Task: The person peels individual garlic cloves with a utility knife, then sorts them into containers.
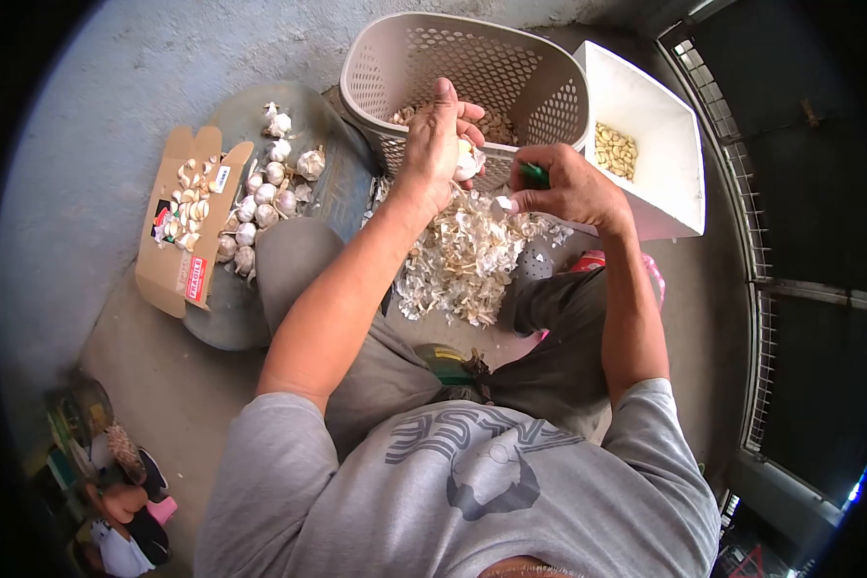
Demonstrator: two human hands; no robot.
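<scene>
My left hand [432,144] is closed around a partly peeled garlic bulb [468,162], thumb pointing up, in front of the basket. Close to its right, my right hand [580,191] grips a small green-handled knife [535,173], mostly hidden by the fingers. A pale bit shows at the right thumb tip. Beneath both hands lies a heap of garlic skins [460,260] on the floor. Behind them stands a beige perforated basket [356,82] with garlic cloves [496,127] inside.
A white box [660,183] at the right holds peeled cloves [615,152]. On the left, whole garlic bulbs [265,193] and a cardboard piece [154,265] bearing cloves [191,204] rest on a dark round surface [226,313]. Another person [120,501] is at lower left.
</scene>
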